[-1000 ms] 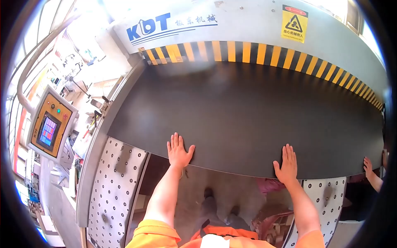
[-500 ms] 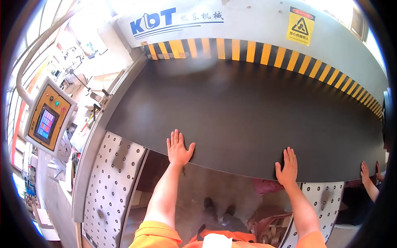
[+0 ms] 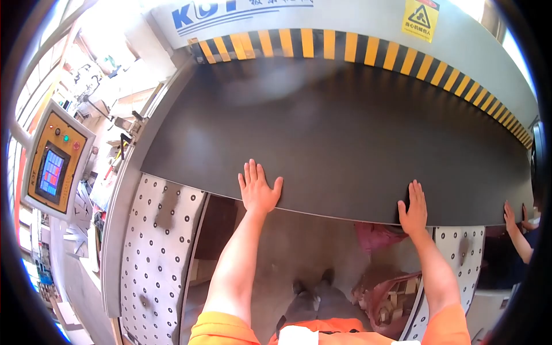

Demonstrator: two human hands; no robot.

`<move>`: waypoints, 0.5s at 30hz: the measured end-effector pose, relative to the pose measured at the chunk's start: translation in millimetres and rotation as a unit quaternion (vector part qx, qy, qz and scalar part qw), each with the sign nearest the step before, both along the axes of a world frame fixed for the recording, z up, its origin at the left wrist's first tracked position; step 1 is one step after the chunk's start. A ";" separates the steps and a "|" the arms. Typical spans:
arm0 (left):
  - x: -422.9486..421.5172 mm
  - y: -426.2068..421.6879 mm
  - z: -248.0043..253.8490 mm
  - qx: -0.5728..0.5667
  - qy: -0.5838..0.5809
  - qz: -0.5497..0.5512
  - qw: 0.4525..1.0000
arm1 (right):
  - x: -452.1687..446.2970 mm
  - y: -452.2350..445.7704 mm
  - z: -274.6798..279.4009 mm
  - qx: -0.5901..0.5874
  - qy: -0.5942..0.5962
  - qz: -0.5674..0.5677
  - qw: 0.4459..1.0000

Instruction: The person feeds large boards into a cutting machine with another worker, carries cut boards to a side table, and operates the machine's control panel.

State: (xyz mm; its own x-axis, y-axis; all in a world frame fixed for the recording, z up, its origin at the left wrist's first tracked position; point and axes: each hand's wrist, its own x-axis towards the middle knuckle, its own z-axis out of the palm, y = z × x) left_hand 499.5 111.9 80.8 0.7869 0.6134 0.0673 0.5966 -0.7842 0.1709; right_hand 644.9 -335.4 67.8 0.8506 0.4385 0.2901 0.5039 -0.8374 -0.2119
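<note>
A large dark grey panel (image 3: 333, 149) lies flat in front of me, its far side close to the yellow-and-black striped edge of the machine. My left hand (image 3: 260, 188) rests on it near the front edge, palm down with the fingers spread. Farther right, my right hand (image 3: 414, 208) is also laid on the panel at the front edge, fingers stretched forward and thumb apart. Neither hand is wrapped around anything. At the far right, another person's hand (image 3: 509, 215) touches the same panel, with that person's second hand partly visible beside it.
White perforated support tables (image 3: 155, 247) (image 3: 460, 250) stand left and right under the panel's front edge. A control box with a lit screen (image 3: 52, 169) hangs at left. Below is a sack of offcuts (image 3: 394, 302). A yellow warning label (image 3: 420, 20) is on the machine.
The view has tilted down, so machine, panel and hands sit higher in the picture. Both hands appear slightly farther right and stay flat on the panel.
</note>
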 end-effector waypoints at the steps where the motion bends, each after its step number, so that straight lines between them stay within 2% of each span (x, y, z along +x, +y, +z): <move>1: 0.1 -0.2 -1.0 -0.002 0.002 0.000 1.000 | 1.2 0.0 -0.4 -0.006 -0.004 0.000 1.000; 15: 46.6 19.7 -14.7 0.020 -0.027 -0.013 0.999 | 41.8 13.4 -9.2 -0.010 -0.007 -0.025 1.000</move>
